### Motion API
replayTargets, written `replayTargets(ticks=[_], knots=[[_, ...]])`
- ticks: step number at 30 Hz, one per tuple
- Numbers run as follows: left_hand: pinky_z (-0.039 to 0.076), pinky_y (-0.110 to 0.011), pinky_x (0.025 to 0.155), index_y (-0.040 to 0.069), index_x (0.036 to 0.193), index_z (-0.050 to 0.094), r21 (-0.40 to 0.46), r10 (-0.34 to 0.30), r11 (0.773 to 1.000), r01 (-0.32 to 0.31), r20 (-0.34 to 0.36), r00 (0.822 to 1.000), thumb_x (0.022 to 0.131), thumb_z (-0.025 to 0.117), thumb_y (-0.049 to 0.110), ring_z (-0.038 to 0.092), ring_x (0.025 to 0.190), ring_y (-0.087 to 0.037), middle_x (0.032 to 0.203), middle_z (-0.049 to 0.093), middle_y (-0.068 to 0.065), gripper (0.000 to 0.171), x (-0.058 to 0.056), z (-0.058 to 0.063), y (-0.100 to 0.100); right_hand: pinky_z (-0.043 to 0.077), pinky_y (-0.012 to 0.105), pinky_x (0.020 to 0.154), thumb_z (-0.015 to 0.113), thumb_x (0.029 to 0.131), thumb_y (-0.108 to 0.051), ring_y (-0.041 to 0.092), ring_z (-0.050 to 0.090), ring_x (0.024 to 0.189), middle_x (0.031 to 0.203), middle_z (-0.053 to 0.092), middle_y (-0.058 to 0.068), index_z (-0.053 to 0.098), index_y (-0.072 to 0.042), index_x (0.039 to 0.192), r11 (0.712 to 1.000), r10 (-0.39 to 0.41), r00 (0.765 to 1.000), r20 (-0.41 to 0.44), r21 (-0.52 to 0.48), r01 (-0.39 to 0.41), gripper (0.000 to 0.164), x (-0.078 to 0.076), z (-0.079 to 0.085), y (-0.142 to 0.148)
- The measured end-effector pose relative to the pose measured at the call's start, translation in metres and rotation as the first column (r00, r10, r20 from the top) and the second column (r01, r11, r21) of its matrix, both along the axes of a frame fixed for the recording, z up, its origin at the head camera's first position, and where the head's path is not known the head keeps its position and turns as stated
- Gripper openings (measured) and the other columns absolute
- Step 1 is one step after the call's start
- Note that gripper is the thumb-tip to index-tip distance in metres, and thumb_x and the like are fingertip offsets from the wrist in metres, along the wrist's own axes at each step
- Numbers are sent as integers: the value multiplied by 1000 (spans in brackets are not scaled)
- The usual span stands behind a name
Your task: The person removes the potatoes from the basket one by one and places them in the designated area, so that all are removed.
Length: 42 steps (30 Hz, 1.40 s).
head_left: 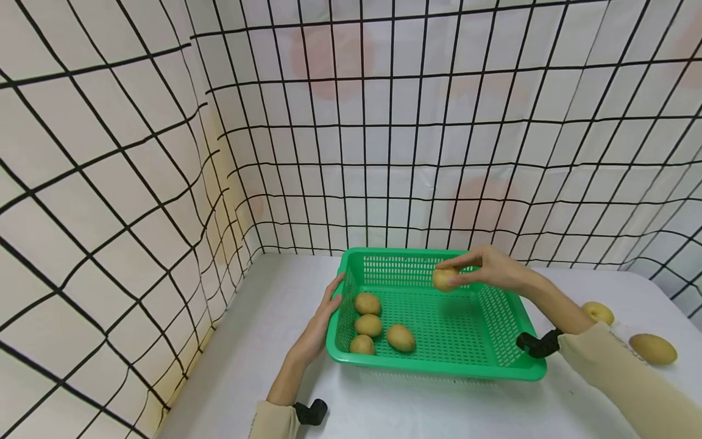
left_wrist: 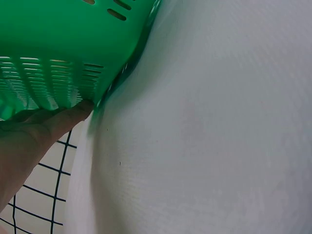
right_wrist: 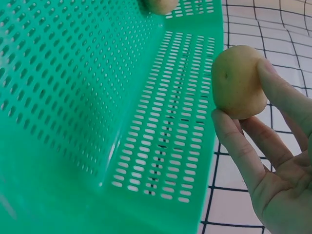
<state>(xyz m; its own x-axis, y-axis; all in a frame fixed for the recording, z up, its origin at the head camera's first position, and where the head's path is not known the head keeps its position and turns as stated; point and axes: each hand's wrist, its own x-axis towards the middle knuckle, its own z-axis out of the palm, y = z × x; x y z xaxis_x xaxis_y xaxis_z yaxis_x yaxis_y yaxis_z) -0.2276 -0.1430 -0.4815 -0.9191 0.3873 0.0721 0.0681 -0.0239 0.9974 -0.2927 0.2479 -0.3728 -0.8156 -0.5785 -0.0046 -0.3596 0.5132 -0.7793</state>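
My right hand (head_left: pixel 490 268) pinches a small yellow-brown potato (head_left: pixel 445 279) between thumb and fingertips, above the back right part of a green plastic basket (head_left: pixel 433 367). In the right wrist view the potato (right_wrist: pixel 239 82) appears near the basket's slotted wall (right_wrist: pixel 168 126). My left hand (head_left: pixel 314 332) touches the basket's left side, its thumb and fingers extended along the rim; the left wrist view shows it against the outer wall (left_wrist: pixel 53 73). Three potatoes (head_left: pixel 368 325) sit in a row along the left inside of the basket, and another potato (head_left: pixel 401 338) lies just right of them.
Two more potatoes lie on the white table (head_left: pixel 263 305), right of the basket: a rounder one (head_left: pixel 598 313) and a longer one (head_left: pixel 653 349) nearer the front. A black wire grid (head_left: pixel 406 146) stands behind the table and along its left side.
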Motion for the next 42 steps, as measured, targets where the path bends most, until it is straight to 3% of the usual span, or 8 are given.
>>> replayTargets(ticks=[8,14,20,24,32,36,38,42], knots=[[6,-73,123,38,165,9,-2,-5,1000,5,-11,1000,114,24,42,-4,162,-36,175,-1,-2,53,1,2,1,43,69,109,79,92,-28,39,54,138,140,67,8,73,-18,132,998,-62,998,-27,19,62,42,20,13,17],[6,-73,124,40,165,8,-6,-3,1000,3,-8,1000,114,23,43,-4,162,-36,175,-2,-1,53,1,1,1,47,67,103,78,93,-32,25,58,132,140,67,8,73,-21,132,987,-143,987,-74,63,148,41,32,15,37],[6,-72,124,40,165,10,-5,1,1000,-1,-1,1000,114,24,43,-3,162,-35,175,-1,0,53,1,1,1,45,73,98,75,96,-34,44,50,139,145,63,13,69,-19,137,968,-227,971,-75,92,233,44,42,12,69],[5,-74,123,37,166,7,-3,-10,1000,10,-12,1000,114,23,42,-5,161,-38,175,-4,-3,54,1,1,1,49,70,96,72,98,-36,44,49,138,147,60,15,65,-18,141,954,-275,959,-65,103,281,47,48,7,89],[5,-73,123,38,165,7,-1,-12,1000,12,-15,1000,114,23,42,-5,161,-36,175,-3,-2,54,3,3,1,39,75,95,73,96,-41,52,37,143,133,60,-20,61,-17,145,916,-374,927,-39,141,375,56,58,0,126],[5,-73,123,37,165,6,-7,-11,1000,11,-20,1000,114,22,42,-6,161,-36,175,-3,-2,54,3,2,1,39,75,94,73,96,-42,54,37,142,134,59,-20,60,-17,146,900,-402,913,-61,154,407,57,60,-6,140],[5,-73,124,38,165,6,-10,-12,1000,12,-18,1000,114,23,43,-6,161,-36,175,-3,-2,54,3,2,1,40,74,94,74,96,-41,44,45,139,132,59,-21,61,-16,146,895,-412,908,-75,155,419,58,63,-9,145],[5,-73,124,37,165,6,-8,-9,1000,9,-13,1000,114,23,42,-6,161,-36,175,-3,-2,54,3,2,1,39,76,94,73,96,-40,-11,49,120,125,61,-29,61,-15,145,891,-423,903,-79,142,431,57,69,-17,154]])
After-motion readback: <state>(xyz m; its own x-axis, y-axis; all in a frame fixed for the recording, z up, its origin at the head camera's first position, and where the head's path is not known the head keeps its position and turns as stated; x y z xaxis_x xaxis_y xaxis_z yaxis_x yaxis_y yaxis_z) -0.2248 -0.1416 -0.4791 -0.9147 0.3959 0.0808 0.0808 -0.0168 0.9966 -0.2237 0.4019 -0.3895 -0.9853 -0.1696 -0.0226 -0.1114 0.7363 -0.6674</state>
